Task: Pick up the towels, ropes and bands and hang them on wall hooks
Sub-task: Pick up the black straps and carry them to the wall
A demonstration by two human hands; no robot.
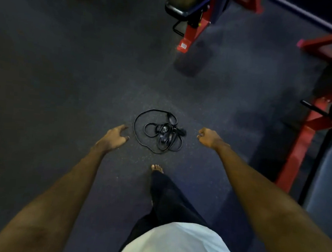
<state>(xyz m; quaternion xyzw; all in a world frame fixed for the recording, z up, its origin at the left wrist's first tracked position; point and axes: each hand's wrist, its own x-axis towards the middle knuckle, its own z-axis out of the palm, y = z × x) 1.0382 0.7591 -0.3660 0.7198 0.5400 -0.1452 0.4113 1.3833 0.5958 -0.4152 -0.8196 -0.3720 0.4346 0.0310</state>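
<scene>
A tangled black band or rope (161,132) lies in loose loops on the dark speckled gym floor (65,76), straight ahead of me. My left hand (116,136) hovers just left of the tangle with fingers loosely spread and holds nothing. To the right of the tangle, my right hand (207,137) is out with fingers curled into a loose fist, empty. Both arms are stretched forward. Neither hand touches the band. No towels or wall hooks are in view.
My bare foot (157,168) stands just behind the tangle. A red-framed machine with a black pad (183,5) stands at the back centre. A red frame (300,141) with a dark blue bench (331,180) runs along the right side.
</scene>
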